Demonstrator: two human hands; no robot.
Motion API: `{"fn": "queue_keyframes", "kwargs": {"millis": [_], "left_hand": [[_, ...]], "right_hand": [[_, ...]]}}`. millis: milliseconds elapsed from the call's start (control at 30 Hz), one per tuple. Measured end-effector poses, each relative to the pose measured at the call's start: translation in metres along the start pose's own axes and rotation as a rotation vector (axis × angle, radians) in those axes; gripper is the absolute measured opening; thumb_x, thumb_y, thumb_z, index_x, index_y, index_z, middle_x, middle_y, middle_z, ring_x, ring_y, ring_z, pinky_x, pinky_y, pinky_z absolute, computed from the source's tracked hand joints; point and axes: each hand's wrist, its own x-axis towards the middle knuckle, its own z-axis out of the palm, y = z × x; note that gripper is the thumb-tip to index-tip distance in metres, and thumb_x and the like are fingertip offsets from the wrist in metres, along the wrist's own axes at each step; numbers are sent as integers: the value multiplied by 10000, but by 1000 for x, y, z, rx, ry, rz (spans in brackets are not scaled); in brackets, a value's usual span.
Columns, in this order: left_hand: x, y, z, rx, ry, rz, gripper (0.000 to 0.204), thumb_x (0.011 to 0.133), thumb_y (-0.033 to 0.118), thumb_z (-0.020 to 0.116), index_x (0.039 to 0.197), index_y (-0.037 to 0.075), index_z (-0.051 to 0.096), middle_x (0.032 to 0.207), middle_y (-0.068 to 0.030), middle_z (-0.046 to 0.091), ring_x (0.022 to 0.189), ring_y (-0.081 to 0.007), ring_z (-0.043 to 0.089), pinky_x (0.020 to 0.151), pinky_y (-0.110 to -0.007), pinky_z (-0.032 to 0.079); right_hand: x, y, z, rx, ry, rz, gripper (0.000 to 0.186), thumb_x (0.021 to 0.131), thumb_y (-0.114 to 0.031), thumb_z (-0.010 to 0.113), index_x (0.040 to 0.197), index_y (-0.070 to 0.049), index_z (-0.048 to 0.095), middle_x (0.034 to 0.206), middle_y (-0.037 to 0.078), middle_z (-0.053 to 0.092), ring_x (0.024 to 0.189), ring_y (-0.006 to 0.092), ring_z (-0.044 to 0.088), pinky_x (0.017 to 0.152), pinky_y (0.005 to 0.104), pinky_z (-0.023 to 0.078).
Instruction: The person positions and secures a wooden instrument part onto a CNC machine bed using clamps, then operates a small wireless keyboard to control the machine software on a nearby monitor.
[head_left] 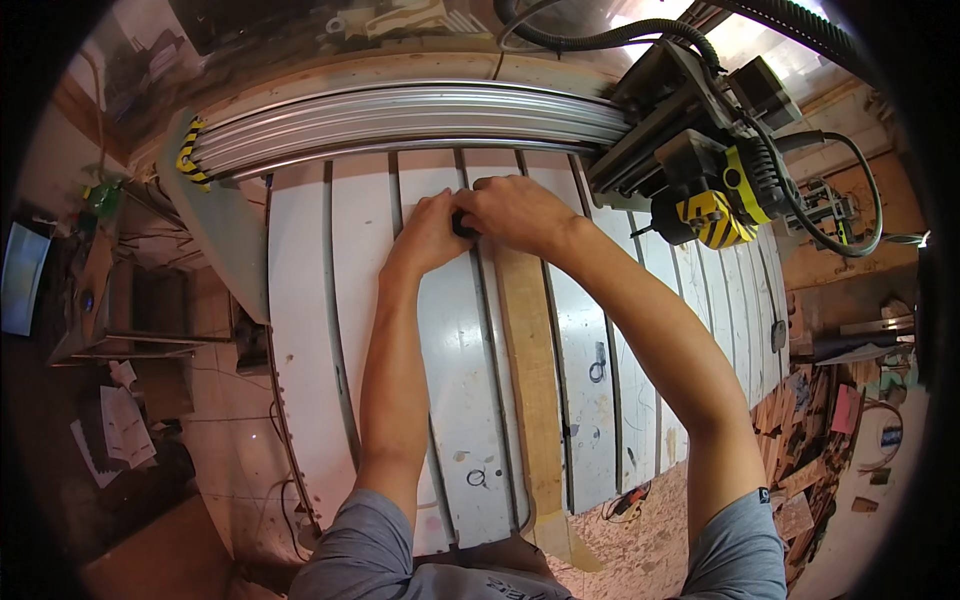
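Note:
My left hand (432, 236) and my right hand (515, 212) meet over the far part of a white slotted machine bed (375, 220). Between them shows a small dark, rounded piece (463, 224), mostly covered by fingers, so its kind cannot be made out. Both hands have their fingers curled closed around it. A long wooden board (532, 390) lies along the bed, its far end just below my right hand and its near end at the bed's front edge.
A silver gantry beam (410, 115) spans the bed beyond my hands. At its right hangs a spindle head (715, 200) with yellow-black stripes, a tool bit and cables. Scrap wood (800, 470) is heaped at right. A red-handled tool (630, 500) lies past the bed's front edge.

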Motion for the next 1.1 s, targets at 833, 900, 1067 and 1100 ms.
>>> {"fn": "queue_keyframes", "kwargs": {"millis": [833,900,1067,1100], "left_hand": [[2,-10,8,35,128,163,338,685,24,797,1003,8,684,893,-199,731,829,-372,711,757,-414,549],[0,-6,7,18,118,110,306,692,32,795,977,2,690,901,-206,726,847,-384,702,777,-430,551],[-1,0,4,-41,56,-10,262,701,38,794,942,-9,703,936,-220,718,916,-415,684,821,-455,551],[0,-1,5,-37,77,16,262,701,37,793,943,-8,703,932,-216,718,909,-415,684,813,-453,550]], "right_hand": [[-7,2,1,-81,30,-140,203,849,-169,717,947,9,713,939,197,730,945,357,711,865,440,563],[-5,-5,2,-41,26,-60,187,849,-182,721,905,-4,733,889,207,735,895,366,724,824,444,574],[2,-16,7,5,104,85,214,829,-225,702,836,-23,772,851,200,745,833,403,733,783,473,586],[5,-17,8,4,95,134,228,833,-235,690,840,-24,774,855,198,746,828,407,732,783,476,586]]}}
